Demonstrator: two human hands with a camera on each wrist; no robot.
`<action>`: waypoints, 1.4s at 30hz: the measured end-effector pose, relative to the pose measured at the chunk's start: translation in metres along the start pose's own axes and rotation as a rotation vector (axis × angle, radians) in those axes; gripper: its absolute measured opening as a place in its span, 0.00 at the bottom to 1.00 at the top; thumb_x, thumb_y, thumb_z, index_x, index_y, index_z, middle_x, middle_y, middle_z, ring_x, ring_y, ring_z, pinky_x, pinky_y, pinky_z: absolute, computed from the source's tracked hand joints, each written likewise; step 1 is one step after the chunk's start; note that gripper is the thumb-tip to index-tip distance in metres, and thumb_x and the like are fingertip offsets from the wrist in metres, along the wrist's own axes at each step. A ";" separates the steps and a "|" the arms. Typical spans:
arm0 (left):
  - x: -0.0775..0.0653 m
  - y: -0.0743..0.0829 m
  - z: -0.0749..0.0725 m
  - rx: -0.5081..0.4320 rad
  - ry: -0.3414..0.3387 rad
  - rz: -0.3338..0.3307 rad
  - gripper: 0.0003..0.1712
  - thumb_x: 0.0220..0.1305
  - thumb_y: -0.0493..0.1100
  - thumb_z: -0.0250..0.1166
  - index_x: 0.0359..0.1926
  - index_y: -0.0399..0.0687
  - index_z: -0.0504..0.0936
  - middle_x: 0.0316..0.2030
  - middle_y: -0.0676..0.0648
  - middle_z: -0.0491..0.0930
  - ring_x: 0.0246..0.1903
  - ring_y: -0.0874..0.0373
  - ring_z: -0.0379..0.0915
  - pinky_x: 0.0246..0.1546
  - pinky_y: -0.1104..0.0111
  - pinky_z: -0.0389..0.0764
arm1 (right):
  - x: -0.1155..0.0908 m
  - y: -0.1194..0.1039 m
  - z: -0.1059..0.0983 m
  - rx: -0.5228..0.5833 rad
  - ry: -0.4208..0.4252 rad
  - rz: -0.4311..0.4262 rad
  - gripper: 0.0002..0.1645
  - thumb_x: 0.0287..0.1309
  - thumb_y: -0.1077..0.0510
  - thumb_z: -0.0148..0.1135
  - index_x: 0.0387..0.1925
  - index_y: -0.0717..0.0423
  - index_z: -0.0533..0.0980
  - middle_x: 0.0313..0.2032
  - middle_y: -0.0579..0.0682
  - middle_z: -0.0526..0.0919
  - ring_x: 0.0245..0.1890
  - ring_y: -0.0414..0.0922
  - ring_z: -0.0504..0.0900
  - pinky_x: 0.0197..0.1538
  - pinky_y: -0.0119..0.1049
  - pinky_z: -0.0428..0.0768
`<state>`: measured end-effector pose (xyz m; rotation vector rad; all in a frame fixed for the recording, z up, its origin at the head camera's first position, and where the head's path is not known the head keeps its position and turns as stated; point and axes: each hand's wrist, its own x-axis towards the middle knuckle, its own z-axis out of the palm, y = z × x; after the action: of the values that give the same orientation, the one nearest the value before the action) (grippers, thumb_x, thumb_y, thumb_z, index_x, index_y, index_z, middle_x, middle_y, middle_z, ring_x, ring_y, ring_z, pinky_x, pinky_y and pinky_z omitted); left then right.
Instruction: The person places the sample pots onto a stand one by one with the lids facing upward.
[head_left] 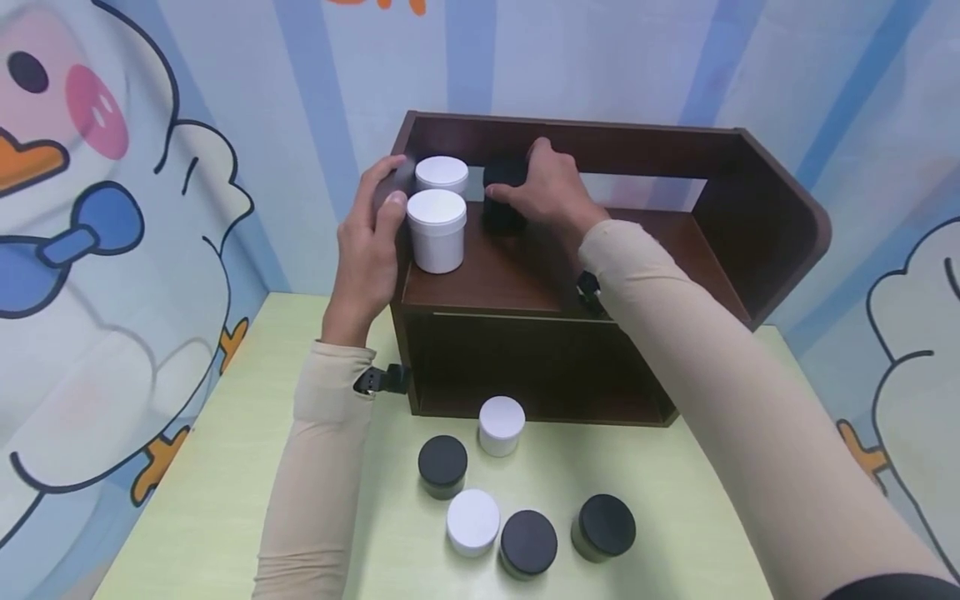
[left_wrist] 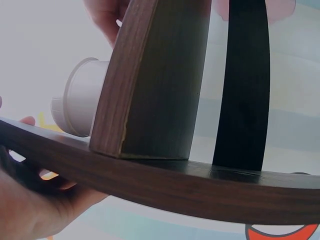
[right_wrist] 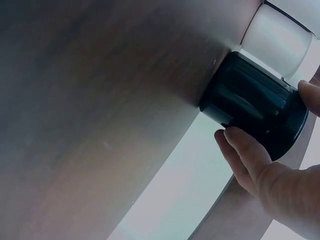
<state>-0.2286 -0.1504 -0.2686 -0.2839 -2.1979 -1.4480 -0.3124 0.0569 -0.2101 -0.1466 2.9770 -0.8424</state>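
Observation:
My right hand point(head_left: 558, 190) grips a black lidded jar point(head_left: 504, 218) that stands on the upper board of a dark brown wooden shelf point(head_left: 495, 287). In the right wrist view, the thumb lies on one side of the black jar point(right_wrist: 252, 100) and the fingers on the other. Two white lidded jars, a front one point(head_left: 438, 242) and a back one point(head_left: 442, 173), stand one behind the other at the upper board's left end. My left hand point(head_left: 363, 254) holds the shelf's left side panel point(left_wrist: 165, 185), its thumb close beside the front white jar.
On the pale table point(head_left: 225, 467) before the shelf stand two white jars, one nearer point(head_left: 472, 523) and one farther point(head_left: 502, 425), and three black jars point(head_left: 442, 465) point(head_left: 528, 543) point(head_left: 603, 527). A patterned cloth backdrop point(head_left: 615, 58) hangs behind the shelf.

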 end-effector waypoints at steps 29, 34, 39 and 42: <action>0.002 -0.001 -0.001 -0.005 -0.010 -0.033 0.31 0.69 0.63 0.44 0.71 0.69 0.66 0.74 0.53 0.63 0.70 0.54 0.63 0.71 0.47 0.63 | -0.112 0.047 -0.079 -0.171 -0.117 -0.560 0.21 0.65 0.48 0.64 0.57 0.49 0.77 0.48 0.51 0.85 0.46 0.46 0.84 0.54 0.49 0.83; 0.002 -0.001 -0.002 0.001 -0.012 -0.037 0.31 0.69 0.63 0.44 0.71 0.70 0.66 0.74 0.54 0.63 0.70 0.54 0.63 0.71 0.47 0.63 | -0.136 0.062 -0.068 0.004 -0.189 -0.723 0.17 0.61 0.55 0.68 0.52 0.47 0.80 0.44 0.42 0.84 0.41 0.36 0.84 0.49 0.33 0.84; 0.002 -0.003 -0.002 0.007 -0.005 -0.030 0.30 0.70 0.62 0.44 0.71 0.69 0.66 0.74 0.54 0.64 0.71 0.56 0.63 0.71 0.48 0.63 | -0.154 0.076 -0.053 0.121 -0.244 -0.890 0.23 0.55 0.62 0.73 0.53 0.50 0.79 0.41 0.43 0.85 0.39 0.34 0.84 0.45 0.31 0.85; 0.002 -0.003 -0.002 0.010 -0.006 -0.027 0.29 0.70 0.63 0.44 0.71 0.70 0.66 0.74 0.55 0.64 0.72 0.56 0.62 0.71 0.49 0.63 | -0.165 0.089 -0.040 0.160 -0.252 -0.943 0.26 0.51 0.63 0.75 0.53 0.50 0.79 0.41 0.43 0.86 0.39 0.33 0.84 0.42 0.32 0.84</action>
<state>-0.2311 -0.1537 -0.2690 -0.2561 -2.2215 -1.4518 -0.1578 0.1704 -0.2198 -1.5782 2.4902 -0.9874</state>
